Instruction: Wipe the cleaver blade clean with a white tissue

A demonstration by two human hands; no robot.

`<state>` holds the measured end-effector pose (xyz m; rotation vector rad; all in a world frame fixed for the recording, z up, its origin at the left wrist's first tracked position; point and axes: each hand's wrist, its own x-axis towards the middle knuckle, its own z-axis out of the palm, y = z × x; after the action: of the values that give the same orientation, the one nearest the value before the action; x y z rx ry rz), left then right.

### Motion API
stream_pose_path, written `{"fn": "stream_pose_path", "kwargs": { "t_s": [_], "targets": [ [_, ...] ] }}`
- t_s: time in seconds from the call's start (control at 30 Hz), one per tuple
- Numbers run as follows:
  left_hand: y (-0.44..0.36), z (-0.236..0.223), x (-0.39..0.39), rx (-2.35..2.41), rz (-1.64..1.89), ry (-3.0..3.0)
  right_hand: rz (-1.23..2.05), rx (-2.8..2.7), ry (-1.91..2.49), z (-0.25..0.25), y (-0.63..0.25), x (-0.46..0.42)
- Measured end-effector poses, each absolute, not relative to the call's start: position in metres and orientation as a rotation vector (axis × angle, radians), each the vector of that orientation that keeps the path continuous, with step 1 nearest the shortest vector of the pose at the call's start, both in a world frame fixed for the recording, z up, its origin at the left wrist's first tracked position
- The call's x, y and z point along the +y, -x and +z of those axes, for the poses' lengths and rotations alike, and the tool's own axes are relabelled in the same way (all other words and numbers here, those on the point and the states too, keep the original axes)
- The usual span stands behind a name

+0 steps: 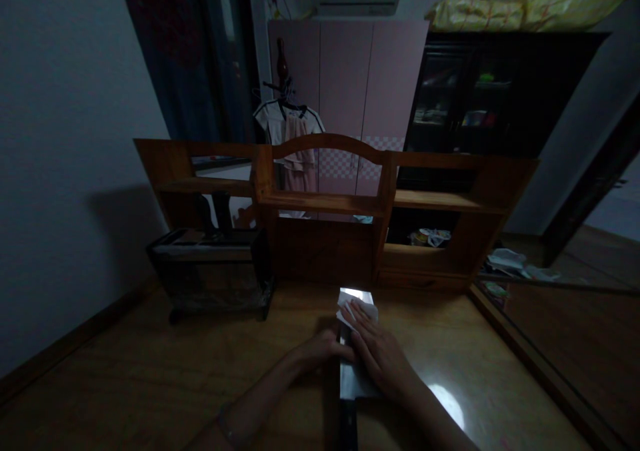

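Note:
A kitchen cleaver (351,379) with a broad shiny blade and a black handle lies lengthwise before me, its handle pointing toward me. My left hand (320,350) grips the blade from its left side, with the thumb over the upper face and the other fingers hidden. Over the far part of the blade, my right hand (376,351) presses a folded white tissue (367,308) flat under its fingers. The handle (349,424) runs out of view at the bottom, and neither hand is on it.
A black knife block (215,274) with dark handles sticking up stands at the left of the wooden tabletop (280,384). Behind runs a low wooden shelf unit (325,203), with small packages (430,238) in its right compartment. A raised edge (530,364) borders the right side.

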<state>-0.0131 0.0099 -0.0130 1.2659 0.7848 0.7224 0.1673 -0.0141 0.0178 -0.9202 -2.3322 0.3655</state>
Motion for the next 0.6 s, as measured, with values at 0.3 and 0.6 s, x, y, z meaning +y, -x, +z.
{"fn": "stream_pose_path", "kwargs": {
  "t_s": [0.3, 0.6],
  "targets": [
    [0.011, -0.005, 0.009, 0.687, 0.758, -1.120, 0.290, -2.213, 1.112, 0.003, -0.178, 0.001],
    [0.012, -0.001, 0.007, 0.662, 0.752, -1.135, 0.184, -2.070, 1.229, -0.008, -0.185, 0.009]
  ]
}}
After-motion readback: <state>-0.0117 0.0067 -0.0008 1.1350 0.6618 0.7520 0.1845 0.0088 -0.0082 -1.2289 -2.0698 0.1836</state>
